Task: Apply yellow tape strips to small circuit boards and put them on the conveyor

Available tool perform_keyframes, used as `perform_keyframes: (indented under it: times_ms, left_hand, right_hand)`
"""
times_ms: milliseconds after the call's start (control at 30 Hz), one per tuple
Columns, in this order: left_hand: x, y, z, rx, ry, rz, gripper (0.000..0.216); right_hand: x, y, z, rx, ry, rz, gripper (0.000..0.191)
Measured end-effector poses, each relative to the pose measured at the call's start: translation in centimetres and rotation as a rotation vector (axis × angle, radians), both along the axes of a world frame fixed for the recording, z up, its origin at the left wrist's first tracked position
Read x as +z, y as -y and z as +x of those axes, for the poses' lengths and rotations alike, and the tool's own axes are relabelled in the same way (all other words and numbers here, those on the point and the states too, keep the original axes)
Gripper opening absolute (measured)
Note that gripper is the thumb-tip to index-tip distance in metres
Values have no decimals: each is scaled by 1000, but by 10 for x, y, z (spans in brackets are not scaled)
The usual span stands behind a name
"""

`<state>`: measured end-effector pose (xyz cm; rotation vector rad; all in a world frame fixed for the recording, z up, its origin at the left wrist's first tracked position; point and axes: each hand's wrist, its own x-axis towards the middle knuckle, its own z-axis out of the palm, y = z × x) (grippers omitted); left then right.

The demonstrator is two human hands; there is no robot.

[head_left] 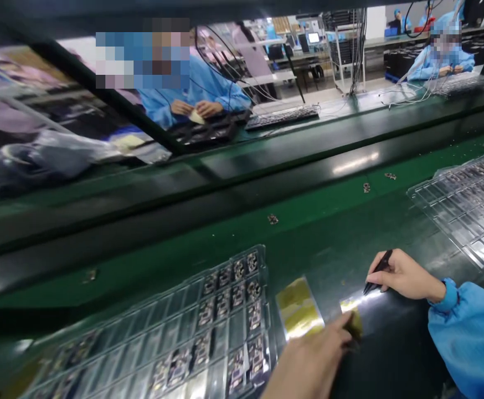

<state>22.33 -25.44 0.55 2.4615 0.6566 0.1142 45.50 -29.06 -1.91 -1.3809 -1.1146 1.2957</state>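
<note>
My right hand point(403, 275) grips what look like black tweezers point(377, 274), their tip pointing down toward the bench. Just left of that tip, a small piece of yellow film point(349, 306) is pinched in the fingers of my left hand point(314, 354); blur hides the fingertips in part. A larger yellow film sheet point(299, 305) lies flat beside my left hand. Left of it rests a clear plastic tray point(142, 324) with small circuit boards point(238, 293) in some of its compartments.
Another clear tray point(470, 221) with boards lies at the right. A few loose small boards point(272, 219) sit along the green strip behind. A dark raised ledge point(233, 194) runs across the bench. Beyond it a co-worker's hands point(196, 108) hold a small pale piece.
</note>
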Motion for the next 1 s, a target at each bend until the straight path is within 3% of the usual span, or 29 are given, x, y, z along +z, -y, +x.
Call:
perform_keyframes:
  times_ms: [67, 200, 367, 733, 1000]
  left_hand:
    - [-20, 26, 3, -128, -31, 76, 27]
    - [-39, 35, 6, -43, -93, 212, 25]
    - [-38, 25, 12, -14, -221, 236, 22]
    - [-49, 26, 9, 51, -97, 67, 22]
    - [-53, 25, 9, 96, -47, 11, 24]
  right_hand:
    - [-2, 0, -3, 56, -22, -47, 16]
    - [-8, -9, -14, 101, -38, -54, 15]
    - [-13, -21, -18, 102, -25, -77, 13]
    - [-13, -25, -18, 113, -29, -101, 8]
    - [-17, -24, -17, 102, -79, -102, 18]
